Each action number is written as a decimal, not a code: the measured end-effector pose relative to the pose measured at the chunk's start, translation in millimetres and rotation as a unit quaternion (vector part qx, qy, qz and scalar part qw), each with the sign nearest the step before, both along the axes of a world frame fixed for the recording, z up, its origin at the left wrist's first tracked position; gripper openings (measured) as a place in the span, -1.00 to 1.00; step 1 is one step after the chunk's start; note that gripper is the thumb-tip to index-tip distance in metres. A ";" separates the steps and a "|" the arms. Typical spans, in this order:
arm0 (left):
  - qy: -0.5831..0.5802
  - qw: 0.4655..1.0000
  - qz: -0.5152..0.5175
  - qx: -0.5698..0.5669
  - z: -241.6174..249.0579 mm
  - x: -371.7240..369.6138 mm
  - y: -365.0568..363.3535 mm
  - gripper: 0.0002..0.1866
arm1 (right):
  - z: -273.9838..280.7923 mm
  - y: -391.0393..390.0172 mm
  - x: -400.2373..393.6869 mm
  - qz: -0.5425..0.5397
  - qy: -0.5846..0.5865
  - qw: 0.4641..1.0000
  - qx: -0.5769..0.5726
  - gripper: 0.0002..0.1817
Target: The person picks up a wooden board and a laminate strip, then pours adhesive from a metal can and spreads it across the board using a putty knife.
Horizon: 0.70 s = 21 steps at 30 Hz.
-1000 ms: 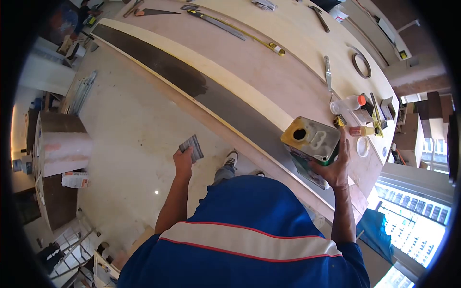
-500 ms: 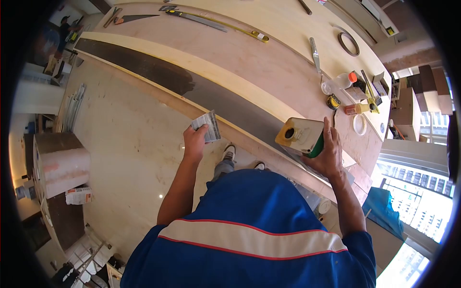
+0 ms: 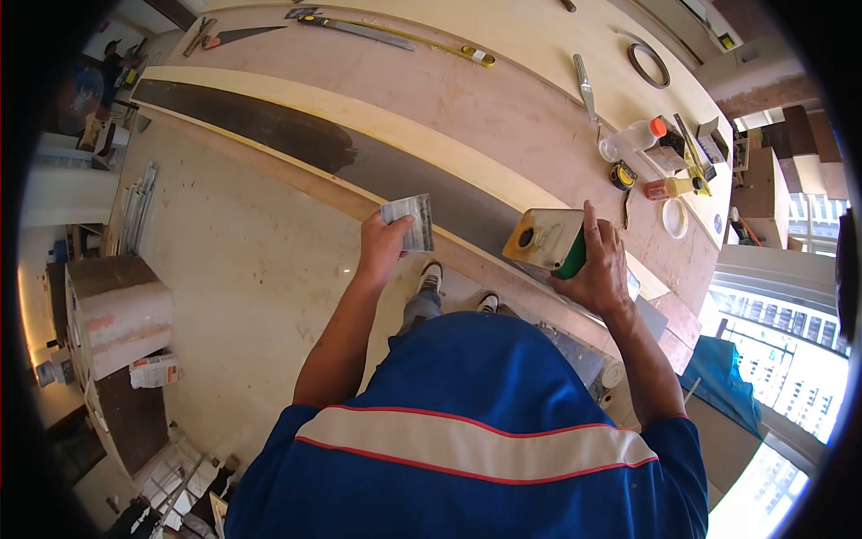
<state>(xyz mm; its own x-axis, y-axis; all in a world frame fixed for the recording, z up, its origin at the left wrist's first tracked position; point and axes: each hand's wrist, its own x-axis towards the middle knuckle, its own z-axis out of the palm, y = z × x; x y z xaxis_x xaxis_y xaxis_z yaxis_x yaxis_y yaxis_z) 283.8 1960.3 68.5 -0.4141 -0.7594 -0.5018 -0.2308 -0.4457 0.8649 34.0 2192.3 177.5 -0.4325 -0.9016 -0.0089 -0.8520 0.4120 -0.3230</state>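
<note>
My left hand (image 3: 384, 241) grips a flat metal scraper (image 3: 416, 222) between thumb and fingers, with its blade raised near the bench's front edge. Wrapped round a rectangular can (image 3: 554, 235) is my right hand (image 3: 600, 265); the can is tipped, its dark round opening facing left, and its side is green. Beneath and behind both hands runs a long board (image 3: 440, 199) with a dark grey surface. Its left part has a darker brown patch (image 3: 296, 135) that ends in an uneven edge.
On the bench (image 3: 503, 108) lie a putty knife (image 3: 584, 85), a tape roll (image 3: 648, 66), a tape measure (image 3: 622, 175), bottles (image 3: 669, 188), a round lid (image 3: 674, 218), a spirit level (image 3: 404, 38) and a saw (image 3: 242, 36). A person (image 3: 114, 65) is at the far left.
My left hand has moved right and slightly up with the scraper, which is turned more upright. My right hand and the can have shifted slightly left and up.
</note>
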 end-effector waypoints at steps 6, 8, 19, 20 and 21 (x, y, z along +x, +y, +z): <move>0.000 1.000 -0.020 -0.012 4.4 -17.6 -2.5 -0.82 | -4.5 -4.4 2.9 0.004 0.008 1.000 0.009 0.34; -0.004 0.999 -0.028 -0.019 6.2 -21.1 -3.1 -0.82 | -4.2 -5.1 3.8 0.003 0.010 1.000 0.008 0.33; -0.022 0.991 -0.134 0.010 16.1 -62.8 -1.9 -0.76 | -0.3 -2.3 3.7 -0.001 0.014 1.000 -0.010 0.34; -0.015 0.990 -0.139 0.008 16.2 -67.9 -2.2 -0.76 | -0.3 -1.9 3.8 -0.003 0.012 1.000 -0.010 0.33; -0.007 0.990 -0.144 0.006 16.2 -73.0 -2.5 -0.76 | -0.4 -1.6 3.9 -0.006 0.009 1.000 -0.010 0.33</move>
